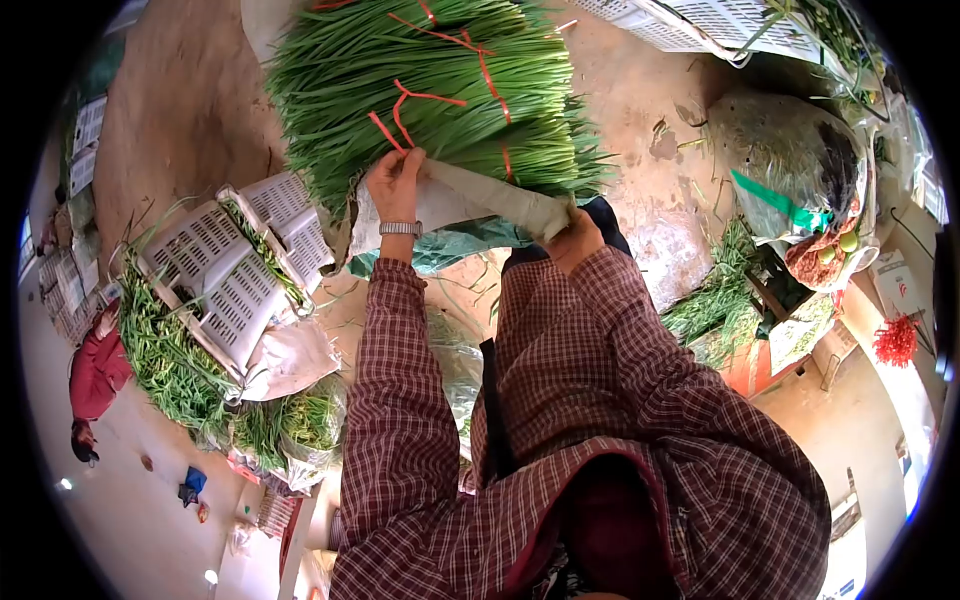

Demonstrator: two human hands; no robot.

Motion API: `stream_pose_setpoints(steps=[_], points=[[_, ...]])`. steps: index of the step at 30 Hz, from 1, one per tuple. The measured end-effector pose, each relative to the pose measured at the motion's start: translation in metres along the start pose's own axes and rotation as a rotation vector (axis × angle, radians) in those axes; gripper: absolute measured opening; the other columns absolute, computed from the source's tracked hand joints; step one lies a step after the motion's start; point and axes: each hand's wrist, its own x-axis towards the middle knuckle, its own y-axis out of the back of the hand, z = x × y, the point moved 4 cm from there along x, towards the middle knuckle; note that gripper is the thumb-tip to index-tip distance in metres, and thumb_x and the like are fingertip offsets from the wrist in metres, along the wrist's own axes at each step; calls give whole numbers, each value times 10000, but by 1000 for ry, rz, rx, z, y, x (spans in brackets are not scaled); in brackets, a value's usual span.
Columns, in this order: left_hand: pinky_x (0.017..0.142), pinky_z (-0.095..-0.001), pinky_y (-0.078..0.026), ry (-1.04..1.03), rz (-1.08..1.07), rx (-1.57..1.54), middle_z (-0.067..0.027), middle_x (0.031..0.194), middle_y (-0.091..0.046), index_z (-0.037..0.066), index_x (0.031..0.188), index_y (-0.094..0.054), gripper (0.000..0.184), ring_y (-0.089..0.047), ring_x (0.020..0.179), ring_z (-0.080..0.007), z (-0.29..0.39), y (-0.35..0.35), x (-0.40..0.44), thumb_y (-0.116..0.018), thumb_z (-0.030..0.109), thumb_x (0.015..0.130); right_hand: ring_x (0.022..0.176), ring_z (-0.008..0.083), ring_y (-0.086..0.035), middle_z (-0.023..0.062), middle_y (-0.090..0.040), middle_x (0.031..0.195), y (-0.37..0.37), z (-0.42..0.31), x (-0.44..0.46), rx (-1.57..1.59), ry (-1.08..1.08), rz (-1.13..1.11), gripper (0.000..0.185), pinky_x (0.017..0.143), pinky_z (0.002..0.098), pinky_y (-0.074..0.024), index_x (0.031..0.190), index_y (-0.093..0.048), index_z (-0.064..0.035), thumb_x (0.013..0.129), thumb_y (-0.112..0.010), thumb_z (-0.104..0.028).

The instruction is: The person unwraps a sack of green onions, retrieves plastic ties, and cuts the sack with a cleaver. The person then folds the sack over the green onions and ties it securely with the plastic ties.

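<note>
Left hand (pixel 393 188) and right hand (pixel 574 241) gripping one pale sheet (pixel 490 194), one wristband (pixel 400 229), one leafy stack (pixel 440 70) alongside

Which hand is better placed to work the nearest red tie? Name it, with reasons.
Probably the left hand: its fingertips are right by the red tie, while the right hand grips the pale sheet at its right end, farther away.

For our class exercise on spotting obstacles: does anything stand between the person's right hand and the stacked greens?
Yes. The right hand grips one end of a pale sheet, whose folded edge runs along the near side of the stacked greens, between them and the hand. Nothing else visible blocks it.
</note>
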Motion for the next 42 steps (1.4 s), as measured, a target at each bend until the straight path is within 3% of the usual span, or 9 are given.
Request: stream_pose_setpoints(steps=[5, 11, 13, 17, 21, 26, 29, 38, 42], points=[[508, -194, -407, 49, 54, 8, 8, 644, -575, -10, 759, -621, 140, -495, 538, -47, 7, -3, -1, -677, 118, 748, 646, 200, -581, 64, -574, 725, -50, -69, 28, 229, 275, -120, 184, 567, 319, -547, 861, -527, -26, 902, -448, -186], [513, -193, -423, 29, 92, 1, 9, 643, -572, 0, 745, -616, 140, -501, 538, -49, -5, 2, 3, -684, 123, 742, 940, 226, -567, 118, -574, 989, -103, -118, 38, -504, 715, -130, 188, 806, 328, -485, 1039, -524, -28, 862, -514, -90], [497, -206, -448, 27, 82, -15, -12, 665, -596, 6, 767, -626, 133, -530, 540, -66, -6, 3, 3, -683, 124, 746, 1036, 257, -510, 133, -536, 1095, -109, -109, 24, -1113, 998, -227, 310, 878, 348, -412, 1133, -480, -24, 852, -533, -142], [481, -206, -461, 0, 65, 46, -23, 679, -609, 12, 798, -632, 132, -543, 536, -75, -19, 10, 8, -684, 122, 748, 1009, 311, -466, 124, -535, 1016, -118, -92, -3, -1912, 1445, -147, 394, 888, 404, -369, 1098, -525, -95, 759, -612, -276], [484, -209, -458, 9, 93, 50, -7, 666, -597, 11, 796, -629, 120, -539, 546, -72, -16, 9, 4, -682, 109, 750, 906, 273, -488, 57, -538, 887, -122, -101, 24, -2120, 1448, -157, 201, 805, 392, -388, 868, -603, -152, 737, -626, -302], [489, -214, -460, 12, 133, -69, -11, 662, -596, 4, 788, -629, 119, -537, 547, -70, 5, 2, 1, -676, 108, 756, 863, 255, -506, 33, -551, 827, -154, -105, 20, -2237, 1510, -187, 186, 778, 380, -388, 842, -610, -162, 732, -627, -311], [496, -216, -431, 72, 126, 25, -17, 651, -578, -5, 787, -617, 128, -523, 535, -76, 10, -2, 1, -657, 115, 765, 924, 268, -512, 61, -576, 918, -125, -106, 57, -2100, 1202, 193, 213, 814, 403, -394, 854, -618, -160, 737, -623, -338], [491, -203, -462, 55, 237, -60, 0, 635, -536, -24, 770, -588, 133, -520, 527, -70, 14, -2, -10, -652, 93, 760, 962, 310, -494, 109, -548, 1010, -147, -132, 6, -2122, 1264, 36, 271, 841, 406, -392, 1005, -589, -126, 776, -601, -271], [491, -205, -461, 23, 222, -55, -8, 684, -529, -28, 763, -583, 129, -528, 551, -63, 14, -3, -11, -650, 83, 763, 713, 230, -577, 92, -587, 866, -194, -110, -39, -1702, 1284, -255, 171, 618, 309, -471, 956, -590, -72, 830, -556, -183]])
